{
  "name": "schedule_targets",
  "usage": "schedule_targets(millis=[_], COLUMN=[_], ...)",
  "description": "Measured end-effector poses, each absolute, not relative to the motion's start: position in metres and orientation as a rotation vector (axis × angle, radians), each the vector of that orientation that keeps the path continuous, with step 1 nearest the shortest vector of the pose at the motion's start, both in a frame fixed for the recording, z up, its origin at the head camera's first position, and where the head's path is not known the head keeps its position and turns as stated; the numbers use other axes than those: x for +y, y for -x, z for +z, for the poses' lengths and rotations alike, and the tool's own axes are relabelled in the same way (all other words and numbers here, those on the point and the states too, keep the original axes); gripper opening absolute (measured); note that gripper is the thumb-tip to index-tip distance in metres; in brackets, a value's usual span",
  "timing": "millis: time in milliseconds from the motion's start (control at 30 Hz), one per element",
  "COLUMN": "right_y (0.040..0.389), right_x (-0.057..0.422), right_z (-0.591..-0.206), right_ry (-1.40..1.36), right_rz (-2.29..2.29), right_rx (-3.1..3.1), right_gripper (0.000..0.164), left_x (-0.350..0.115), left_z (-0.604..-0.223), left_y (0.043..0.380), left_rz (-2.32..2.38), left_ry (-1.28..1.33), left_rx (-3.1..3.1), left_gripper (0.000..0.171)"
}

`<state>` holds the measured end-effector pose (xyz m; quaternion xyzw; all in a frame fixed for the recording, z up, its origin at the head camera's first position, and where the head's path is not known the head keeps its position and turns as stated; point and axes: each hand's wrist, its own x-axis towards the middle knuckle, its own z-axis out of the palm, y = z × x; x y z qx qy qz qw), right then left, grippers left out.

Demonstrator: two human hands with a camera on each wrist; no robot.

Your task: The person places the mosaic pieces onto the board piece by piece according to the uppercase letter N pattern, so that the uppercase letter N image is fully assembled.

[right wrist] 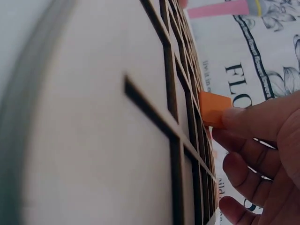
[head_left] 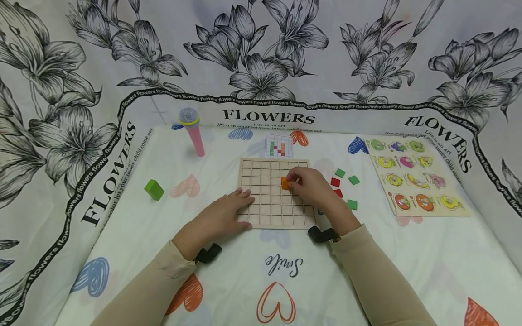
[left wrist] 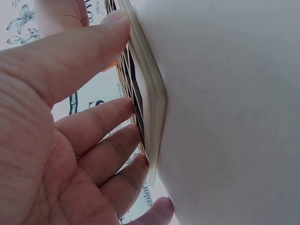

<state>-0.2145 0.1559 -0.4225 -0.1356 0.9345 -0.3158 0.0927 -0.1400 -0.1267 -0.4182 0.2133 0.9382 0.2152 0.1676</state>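
A wooden grid board (head_left: 265,220) lies on the table in front of the person. The right hand (head_left: 311,189) pinches an orange square tile (head_left: 284,183) over the right half of the board. In the right wrist view the orange tile (right wrist: 213,108) stands tilted against the grid, between thumb and fingertips. The left hand (head_left: 216,222) rests on the board's left edge with its fingers extended. In the left wrist view its fingertips touch the board's rim (left wrist: 157,103). Several loose green tiles (head_left: 354,180) and red tiles (head_left: 335,182) lie right of the board.
A card with a coloured square pattern (head_left: 279,146) lies behind the board. To the left are a pink toy microphone (head_left: 196,138), standing tilted in view, and a green block (head_left: 154,190). A fruit puzzle board (head_left: 416,176) lies at the right. A flower-print cloth (head_left: 261,258) covers the table.
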Motion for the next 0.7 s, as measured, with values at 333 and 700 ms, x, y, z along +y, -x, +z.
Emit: schedule_targets(millis=[333, 700], right_y=[0.2105, 0.2110], right_x=[0.1563, 0.1572], right_z=[-0.4204, -0.4218], right_ry=[0.460, 0.474], right_rz=[-0.890, -0.841], right_rx=[2.722, 2.759], right_gripper=[0.008, 0.011], left_x=[-0.1271, -0.1272], left_z=[-0.4191, -0.4197], left_y=[0.1404, 0.1397], left_rz=[0.625, 0.635], left_ry=[-0.618, -0.605], left_rx=[2.670, 2.671], left_gripper=[0.076, 0.077])
